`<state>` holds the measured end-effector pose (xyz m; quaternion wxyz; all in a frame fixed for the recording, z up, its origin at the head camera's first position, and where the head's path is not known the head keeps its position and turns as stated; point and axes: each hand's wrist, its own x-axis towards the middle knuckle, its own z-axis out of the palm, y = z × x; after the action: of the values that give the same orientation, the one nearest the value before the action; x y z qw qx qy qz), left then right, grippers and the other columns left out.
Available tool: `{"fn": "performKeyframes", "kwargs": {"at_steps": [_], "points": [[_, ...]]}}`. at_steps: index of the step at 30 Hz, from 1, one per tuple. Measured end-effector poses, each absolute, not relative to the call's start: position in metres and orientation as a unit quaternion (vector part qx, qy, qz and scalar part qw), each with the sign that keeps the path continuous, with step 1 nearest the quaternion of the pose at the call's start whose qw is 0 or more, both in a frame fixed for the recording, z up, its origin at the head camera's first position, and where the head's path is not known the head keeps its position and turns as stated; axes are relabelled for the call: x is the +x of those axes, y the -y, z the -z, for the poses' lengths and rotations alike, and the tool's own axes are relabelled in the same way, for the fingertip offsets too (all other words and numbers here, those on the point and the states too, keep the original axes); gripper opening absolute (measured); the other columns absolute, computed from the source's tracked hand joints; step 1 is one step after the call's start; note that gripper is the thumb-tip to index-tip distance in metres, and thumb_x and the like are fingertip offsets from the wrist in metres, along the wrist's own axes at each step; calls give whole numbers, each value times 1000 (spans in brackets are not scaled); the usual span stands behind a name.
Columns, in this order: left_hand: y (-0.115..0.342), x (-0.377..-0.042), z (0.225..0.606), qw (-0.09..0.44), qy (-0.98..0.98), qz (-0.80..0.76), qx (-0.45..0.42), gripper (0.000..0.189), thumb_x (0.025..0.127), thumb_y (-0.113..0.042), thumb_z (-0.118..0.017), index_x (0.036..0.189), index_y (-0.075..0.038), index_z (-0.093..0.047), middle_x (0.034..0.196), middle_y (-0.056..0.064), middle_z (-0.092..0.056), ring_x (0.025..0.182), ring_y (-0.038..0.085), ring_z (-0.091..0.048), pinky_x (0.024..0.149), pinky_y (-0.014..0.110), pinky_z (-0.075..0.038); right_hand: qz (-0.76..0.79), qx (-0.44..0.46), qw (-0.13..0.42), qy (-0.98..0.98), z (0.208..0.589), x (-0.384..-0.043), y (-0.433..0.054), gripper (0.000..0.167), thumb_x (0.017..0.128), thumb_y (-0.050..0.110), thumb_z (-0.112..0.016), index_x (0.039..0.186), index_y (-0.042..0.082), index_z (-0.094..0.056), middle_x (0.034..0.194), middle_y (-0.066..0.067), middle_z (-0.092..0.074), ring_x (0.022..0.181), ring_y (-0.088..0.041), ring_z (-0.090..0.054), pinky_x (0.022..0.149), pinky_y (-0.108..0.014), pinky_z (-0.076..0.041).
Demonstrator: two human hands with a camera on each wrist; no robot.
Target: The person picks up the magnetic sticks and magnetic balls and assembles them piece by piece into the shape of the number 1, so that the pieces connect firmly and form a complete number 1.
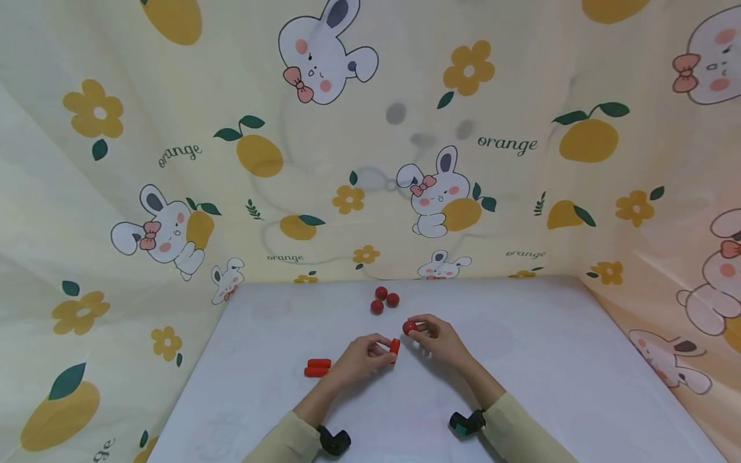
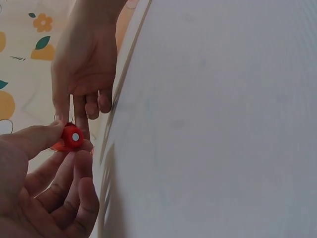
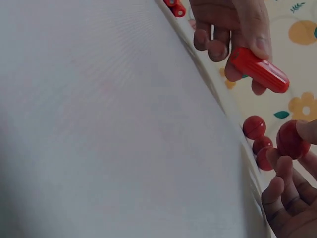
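Note:
My left hand pinches a short red ridged cylinder between thumb and fingers. In the left wrist view its end shows a small pale disc at the centre. Just to the right, my right hand holds a red ball by thumb and fingertips, with the other fingers loosely bent. The ball and the cylinder are close together but apart. Beyond the hands lie three more red balls in a cluster. Two more red cylinders lie side by side left of my left hand.
The white table ends at a patterned curtain at the back and sides. Black wrist cameras sit on the left wrist and the right wrist, below beige sleeves.

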<state>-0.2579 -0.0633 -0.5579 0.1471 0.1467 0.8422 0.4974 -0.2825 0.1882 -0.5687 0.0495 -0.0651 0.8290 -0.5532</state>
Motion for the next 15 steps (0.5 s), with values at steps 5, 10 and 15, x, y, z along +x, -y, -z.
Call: {"fn": "performKeyframes", "kwargs": {"at_steps": [5,10,15], "points": [[54,-256,560,159,-839,-500,146,29,98,-32,-81,123,-18,-72,96,-7,-77,87,14,-70,79,32,-61,573,-43,60,-816,572,-283,-192,42,102,33,-77,139,17,-67,121,-10,-74,85,-22,-66,70,-29,-54],[46,-257,562,161,-838,-500,149,28,99,-32,-80,122,-18,-72,96,-6,-79,86,14,-71,81,34,-60,581,-29,65,-811,573,-281,-196,40,102,35,-76,137,18,-68,110,-8,-76,76,-23,-60,66,-29,-48],[40,-259,563,167,-834,-503,151,29,99,-33,-80,123,-18,-72,97,-5,-79,86,14,-71,81,34,-61,590,-26,63,-805,572,-279,-196,40,103,36,-75,137,16,-69,109,-9,-77,76,-22,-57,66,-29,-46]]}}
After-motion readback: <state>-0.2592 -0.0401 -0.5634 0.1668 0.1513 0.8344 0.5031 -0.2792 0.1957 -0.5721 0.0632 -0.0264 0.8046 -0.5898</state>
